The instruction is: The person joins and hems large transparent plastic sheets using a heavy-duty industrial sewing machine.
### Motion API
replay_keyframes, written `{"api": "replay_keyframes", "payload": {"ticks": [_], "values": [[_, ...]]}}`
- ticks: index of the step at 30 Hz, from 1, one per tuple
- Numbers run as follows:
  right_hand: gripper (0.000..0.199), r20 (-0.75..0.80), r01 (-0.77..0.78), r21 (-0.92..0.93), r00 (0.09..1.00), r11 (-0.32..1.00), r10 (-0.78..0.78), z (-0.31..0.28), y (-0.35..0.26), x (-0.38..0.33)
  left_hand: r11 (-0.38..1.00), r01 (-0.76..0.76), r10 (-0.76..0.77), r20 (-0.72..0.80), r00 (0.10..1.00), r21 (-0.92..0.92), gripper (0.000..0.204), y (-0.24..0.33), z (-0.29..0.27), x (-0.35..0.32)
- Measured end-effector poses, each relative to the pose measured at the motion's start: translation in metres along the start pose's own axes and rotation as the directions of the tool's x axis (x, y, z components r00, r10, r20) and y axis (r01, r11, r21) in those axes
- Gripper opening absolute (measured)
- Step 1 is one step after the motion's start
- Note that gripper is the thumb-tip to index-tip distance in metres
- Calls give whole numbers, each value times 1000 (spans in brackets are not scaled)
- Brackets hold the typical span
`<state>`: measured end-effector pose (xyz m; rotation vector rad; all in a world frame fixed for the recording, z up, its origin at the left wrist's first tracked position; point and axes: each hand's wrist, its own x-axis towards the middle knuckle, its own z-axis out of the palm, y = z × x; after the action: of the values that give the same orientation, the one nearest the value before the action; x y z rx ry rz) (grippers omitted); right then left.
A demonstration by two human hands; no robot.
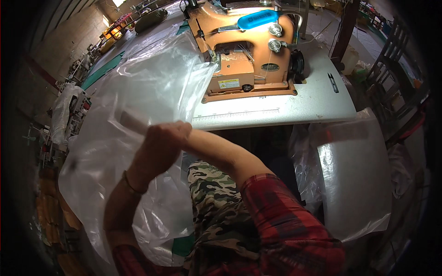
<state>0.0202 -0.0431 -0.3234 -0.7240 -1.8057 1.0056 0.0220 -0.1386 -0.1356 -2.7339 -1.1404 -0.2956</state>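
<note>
A large sheet of clear plastic film (152,87) drapes from beside the sewing head over the table's left front edge and down past my lap. My left hand (159,145), with a thin band at its wrist, is closed on a fold of this film in front of the table. My right forearm crosses leftward, so my right hand (180,129) meets the left one and is mostly hidden; its fingers cannot be made out. Just beyond stands an orange-brown industrial sewing machine (271,60), the film's edge close against its left side.
A blue-handled tool (258,20) lies across the machine's top. Small black thread snips (332,83) rest on the pale tabletop (317,103), right of the machine. More clear plastic (352,175) hangs off the right front edge. A dark slatted chair (396,60) stands at far right.
</note>
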Motion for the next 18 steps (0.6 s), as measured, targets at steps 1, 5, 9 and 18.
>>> {"api": "replay_keyframes", "payload": {"ticks": [1, 5, 9, 18], "values": [[31, -35, 4, 28, 999, 1000, -3, -2, 14, -9, 999, -29, 29, -25, 999, -27, 4, -5, 16, -10], [30, -167, 23, 124, 986, 992, -2, 33, 44, -56, 996, 82, -82, 7, 997, -19, 17, 3, 39, -22], [28, -290, -24, 10, 957, 1000, 25, 24, 27, -82, 997, 69, -65, -70, 995, 44, 26, 1, 65, -38], [27, -251, 142, -131, 953, 981, -171, 50, 7, 3, 985, 131, -145, -124, 982, -113, 26, 15, 58, -27]]}}
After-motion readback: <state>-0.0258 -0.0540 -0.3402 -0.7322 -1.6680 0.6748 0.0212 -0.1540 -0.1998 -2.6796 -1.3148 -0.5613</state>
